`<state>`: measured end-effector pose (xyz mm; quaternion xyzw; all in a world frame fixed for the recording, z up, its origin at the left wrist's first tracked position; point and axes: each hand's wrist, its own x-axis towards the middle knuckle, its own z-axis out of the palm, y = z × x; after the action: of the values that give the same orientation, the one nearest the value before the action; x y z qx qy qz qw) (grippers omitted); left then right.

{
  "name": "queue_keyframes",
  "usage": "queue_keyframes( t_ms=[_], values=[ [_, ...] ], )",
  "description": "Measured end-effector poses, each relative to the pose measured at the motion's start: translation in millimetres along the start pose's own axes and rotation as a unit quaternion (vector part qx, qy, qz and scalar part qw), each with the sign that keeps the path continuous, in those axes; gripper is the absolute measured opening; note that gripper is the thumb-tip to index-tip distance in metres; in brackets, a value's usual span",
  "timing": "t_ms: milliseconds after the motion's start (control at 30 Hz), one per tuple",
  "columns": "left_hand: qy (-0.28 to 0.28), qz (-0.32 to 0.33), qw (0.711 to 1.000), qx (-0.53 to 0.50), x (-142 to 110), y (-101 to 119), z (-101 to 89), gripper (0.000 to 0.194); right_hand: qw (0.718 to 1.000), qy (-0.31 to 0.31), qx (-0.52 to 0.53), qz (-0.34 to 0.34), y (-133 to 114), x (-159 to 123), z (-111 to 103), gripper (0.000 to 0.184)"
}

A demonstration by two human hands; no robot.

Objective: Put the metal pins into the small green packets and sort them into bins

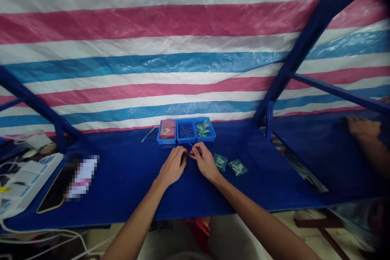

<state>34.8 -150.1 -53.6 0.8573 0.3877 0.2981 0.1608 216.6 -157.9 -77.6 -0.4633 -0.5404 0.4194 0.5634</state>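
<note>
My left hand (174, 165) is closed around a small dark object (183, 157), mostly covered by the fingers. Close beside it, my right hand (204, 160) pinches a thin metallic pin-like piece (191, 145). Just beyond both hands stand three joined blue bins. Red material with pale pieces fills the left bin (166, 142). Thin dark screw-like pieces (185, 131) lie in the middle one. The right bin (210, 138) holds green-and-white packets. Two clear packets with whitish plugs, a nearer one (220, 162) and another (238, 167), lie right of my right hand.
A pen (148, 135) lies left of the bins. Toward the left edge are a phone (56, 187), a blurred-out paper (83, 178), a white power strip (30, 185) and cables. Blue frame posts (292, 57) rise behind. Another person's hand (364, 127) rests on the right-hand table.
</note>
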Motion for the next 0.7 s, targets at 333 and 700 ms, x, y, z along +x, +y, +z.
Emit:
queue_keyframes(
  t_ms=[333,700],
  values=[
    [-0.012,0.019,0.999,0.024,-2.4,-7.0,3.4,0.039,0.993,0.031,-0.105,-0.047,-3.5,2.8,-1.3,0.025],
    [-0.017,0.001,0.999,0.030,0.0,-2.4,3.6,0.023,0.990,0.029,-0.131,-0.043,-1.7,5.1,-5.2,0.023]
  ],
)
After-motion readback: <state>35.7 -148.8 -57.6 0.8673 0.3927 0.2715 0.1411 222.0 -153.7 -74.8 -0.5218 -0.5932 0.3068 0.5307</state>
